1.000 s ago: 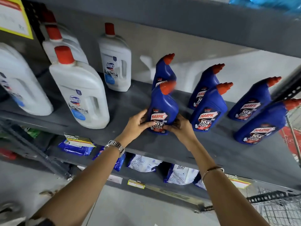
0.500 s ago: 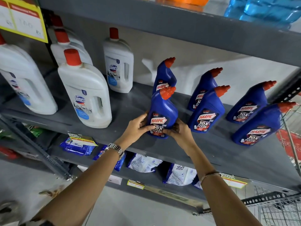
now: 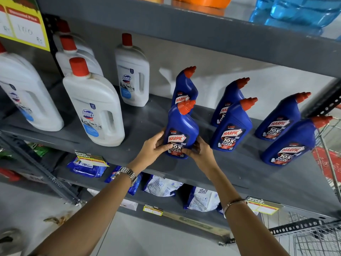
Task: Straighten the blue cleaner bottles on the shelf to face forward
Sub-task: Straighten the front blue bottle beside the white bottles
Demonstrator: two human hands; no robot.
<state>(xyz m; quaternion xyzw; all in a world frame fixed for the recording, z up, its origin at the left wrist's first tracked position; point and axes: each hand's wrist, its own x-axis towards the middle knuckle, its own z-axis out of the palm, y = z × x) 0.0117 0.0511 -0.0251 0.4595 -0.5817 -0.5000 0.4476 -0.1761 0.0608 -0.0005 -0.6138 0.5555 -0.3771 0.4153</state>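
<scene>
Several blue Harpic cleaner bottles with orange-red caps stand on the grey shelf (image 3: 140, 126). My left hand (image 3: 154, 147) and my right hand (image 3: 200, 154) grip the base of the front left blue bottle (image 3: 181, 124) from either side; its label faces me. Another blue bottle (image 3: 185, 89) stands right behind it. To the right stands a pair, a front bottle (image 3: 231, 126) and a back bottle (image 3: 227, 97). Farther right stand two more, one bottle (image 3: 278, 117) behind the other bottle (image 3: 289, 143). Their spouts lean right.
White Domex bottles (image 3: 94, 106) with red caps fill the shelf's left part. Blue and white detergent packets (image 3: 202, 198) lie on the shelf below. A yellow price sign (image 3: 24, 24) hangs top left. A wire shopping trolley (image 3: 330, 163) stands at the right edge.
The front left blue bottle has turned slightly in my hands, so its label faces me more squarely. Both hands stay at its base. The camera view shifted a little.
</scene>
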